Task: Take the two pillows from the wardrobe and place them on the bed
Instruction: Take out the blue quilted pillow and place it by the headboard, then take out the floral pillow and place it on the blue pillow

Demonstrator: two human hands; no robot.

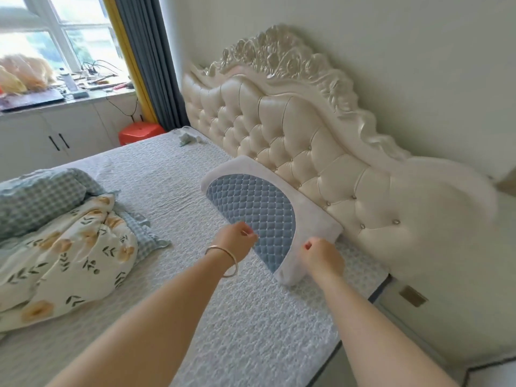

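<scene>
One pillow [251,202], white with a blue quilted panel, lies on the bed [173,169] with its long side against the tufted headboard [301,135]. Both of my hands are at its near end. My left hand [236,240], a bracelet on its wrist, has its fingers curled and pinched on the edge of the blue panel. Just to the right, my right hand [321,256] is closed over the white rim at the pillow's corner. I see no second pillow for sure; the headboard's right end is a white blur.
A crumpled floral and checked duvet [64,241] lies on the bed's left half. An orange stool [139,132] stands beyond the far corner, by white cabinets [55,135] under a cluttered window sill. The wall runs behind the headboard, and a white bedside unit [435,317] stands at the right.
</scene>
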